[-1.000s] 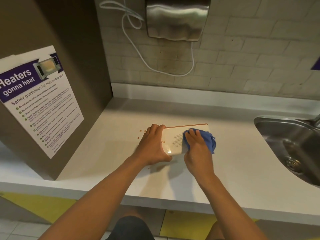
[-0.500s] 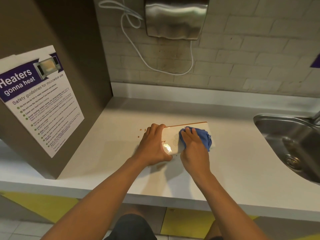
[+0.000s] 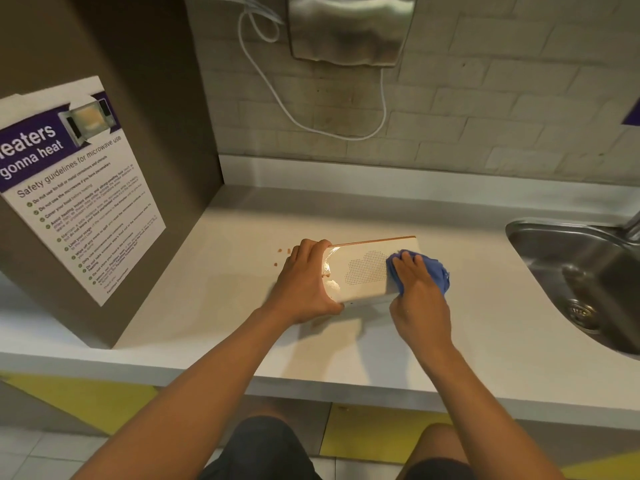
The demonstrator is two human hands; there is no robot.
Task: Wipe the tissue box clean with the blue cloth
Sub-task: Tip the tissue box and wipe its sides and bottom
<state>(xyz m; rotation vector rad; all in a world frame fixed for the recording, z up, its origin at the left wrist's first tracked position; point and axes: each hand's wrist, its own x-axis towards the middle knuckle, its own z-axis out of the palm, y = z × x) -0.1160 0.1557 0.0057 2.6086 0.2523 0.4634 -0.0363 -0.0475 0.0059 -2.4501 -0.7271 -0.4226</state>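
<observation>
A white tissue box [image 3: 363, 271] with a dotted cloud pattern and an orange top edge stands on the counter, tilted toward me. My left hand [image 3: 304, 285] grips its left end, fingers curled over the top. My right hand [image 3: 417, 296] holds a bunched blue cloth [image 3: 433, 271] and presses it against the box's right end. Part of the cloth is hidden under my fingers.
Small brown crumbs [image 3: 282, 254] lie on the white counter [image 3: 242, 306] left of the box. A steel sink [image 3: 581, 282] is set in at the right. A brown panel with a microwave safety poster [image 3: 69, 188] stands at the left; a hand dryer [image 3: 349, 26] hangs on the wall.
My right hand with the blue cloth slid from the middle of the box's face to its right end, uncovering the dotted pattern. My left hand kept its grip.
</observation>
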